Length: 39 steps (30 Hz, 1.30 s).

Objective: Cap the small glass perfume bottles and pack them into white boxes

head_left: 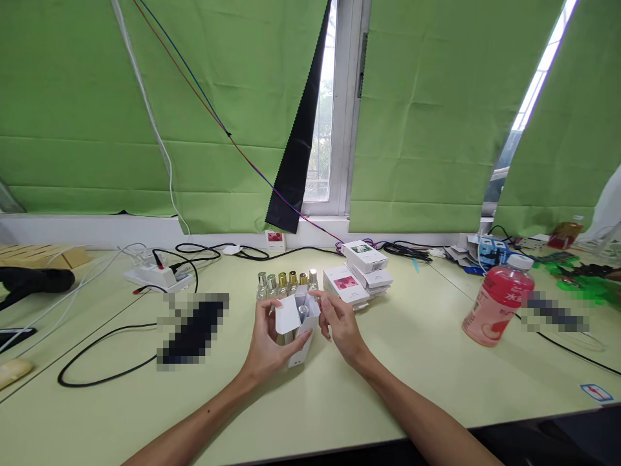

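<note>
My left hand is closed round a small white carton, thumb along its near side. The carton stands tilted with its top flaps raised, and the silvery top of a small bottle shows inside. At the carton's upper right flap is my right hand, its index fingertip touching the flap and the other fingers loosely bent and apart. Just behind the carton stand several small glass bottles in a row, with gold and silver caps. Stacked white cartons with printed pictures lie right of them.
A pink drink bottle stands at the right. On the left are a power strip, loose cables and a blurred dark object. Another small carton leans by the window wall. Green blinds hang behind.
</note>
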Each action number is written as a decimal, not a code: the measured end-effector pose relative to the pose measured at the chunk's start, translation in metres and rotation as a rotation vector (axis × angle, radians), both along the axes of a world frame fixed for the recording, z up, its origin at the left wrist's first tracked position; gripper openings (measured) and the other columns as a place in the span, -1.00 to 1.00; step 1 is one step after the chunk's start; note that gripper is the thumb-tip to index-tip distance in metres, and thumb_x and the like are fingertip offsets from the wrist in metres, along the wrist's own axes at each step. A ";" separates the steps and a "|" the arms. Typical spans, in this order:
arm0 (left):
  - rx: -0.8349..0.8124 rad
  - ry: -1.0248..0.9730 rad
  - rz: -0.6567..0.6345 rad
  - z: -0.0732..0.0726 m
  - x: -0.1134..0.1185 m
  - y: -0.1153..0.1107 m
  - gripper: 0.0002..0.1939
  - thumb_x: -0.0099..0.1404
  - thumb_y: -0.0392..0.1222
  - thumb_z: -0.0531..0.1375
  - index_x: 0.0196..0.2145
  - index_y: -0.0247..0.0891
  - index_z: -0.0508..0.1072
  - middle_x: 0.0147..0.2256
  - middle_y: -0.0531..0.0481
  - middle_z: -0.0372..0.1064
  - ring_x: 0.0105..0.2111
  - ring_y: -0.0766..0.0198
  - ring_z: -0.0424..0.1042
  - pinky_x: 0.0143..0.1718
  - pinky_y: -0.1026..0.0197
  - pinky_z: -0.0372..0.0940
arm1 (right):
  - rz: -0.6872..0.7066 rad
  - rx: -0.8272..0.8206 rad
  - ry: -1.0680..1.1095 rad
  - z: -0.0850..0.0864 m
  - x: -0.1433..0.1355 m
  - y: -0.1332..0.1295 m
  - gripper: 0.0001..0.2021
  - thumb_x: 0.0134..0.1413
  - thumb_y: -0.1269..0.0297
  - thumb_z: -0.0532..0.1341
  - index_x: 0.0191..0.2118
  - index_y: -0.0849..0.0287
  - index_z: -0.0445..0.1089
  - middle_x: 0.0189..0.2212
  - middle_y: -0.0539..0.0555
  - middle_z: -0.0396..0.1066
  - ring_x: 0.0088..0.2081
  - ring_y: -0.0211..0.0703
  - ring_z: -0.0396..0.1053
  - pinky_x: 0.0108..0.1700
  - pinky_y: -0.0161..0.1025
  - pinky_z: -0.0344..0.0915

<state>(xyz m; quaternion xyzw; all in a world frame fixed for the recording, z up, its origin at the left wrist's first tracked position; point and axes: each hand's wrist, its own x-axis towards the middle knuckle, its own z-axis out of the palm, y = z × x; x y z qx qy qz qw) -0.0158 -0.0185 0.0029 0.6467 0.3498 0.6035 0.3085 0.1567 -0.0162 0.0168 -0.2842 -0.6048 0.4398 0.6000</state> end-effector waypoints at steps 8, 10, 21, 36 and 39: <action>0.032 -0.022 0.070 -0.003 0.003 -0.001 -0.38 -0.06 -0.17 0.50 -0.22 -0.09 0.16 -0.05 -0.01 0.24 -0.06 0.18 0.42 -0.18 0.21 0.39 | 0.023 0.048 0.001 -0.003 0.002 -0.001 -0.55 0.32 -0.10 0.12 0.06 0.12 0.47 -0.47 -0.06 0.18 -0.58 -0.37 0.13 -0.58 -0.35 0.11; 0.029 -0.028 0.071 -0.003 0.004 0.000 -0.38 -0.08 -0.18 0.51 -0.24 -0.10 0.16 -0.07 0.00 0.26 -0.08 0.18 0.43 -0.21 0.22 0.39 | 0.022 0.049 0.009 -0.003 0.002 0.000 -0.58 0.32 -0.09 0.13 0.06 0.09 0.46 -0.41 -0.04 0.19 -0.57 -0.38 0.14 -0.59 -0.36 0.11; -0.016 0.031 0.088 0.003 0.002 0.001 -0.43 0.00 -0.07 0.47 -0.23 -0.11 0.16 -0.07 -0.01 0.27 -0.08 0.16 0.44 -0.18 0.18 0.41 | 0.018 0.053 -0.014 -0.003 0.001 0.000 -0.58 0.34 -0.08 0.12 0.08 0.10 0.44 -0.38 -0.02 0.24 -0.57 -0.40 0.12 -0.58 -0.36 0.11; -0.068 0.095 0.046 0.012 -0.001 0.000 -0.56 0.27 0.21 0.23 -0.05 -0.12 0.35 -0.08 -0.09 0.38 -0.12 0.08 0.41 -0.16 0.13 0.34 | -0.020 0.015 -0.030 -0.002 0.001 0.000 -0.57 0.32 -0.07 0.14 0.09 0.14 0.39 -0.55 -0.12 0.14 -0.59 -0.35 0.11 -0.56 -0.35 0.12; -0.093 0.104 0.050 0.011 -0.001 0.001 -0.56 0.27 0.20 0.24 -0.05 -0.11 0.33 -0.10 -0.06 0.36 -0.18 0.12 0.40 -0.22 0.16 0.33 | -0.018 0.015 -0.016 -0.003 0.000 0.001 -0.59 0.32 -0.06 0.14 0.08 0.13 0.37 -0.49 -0.10 0.17 -0.59 -0.37 0.12 -0.58 -0.37 0.11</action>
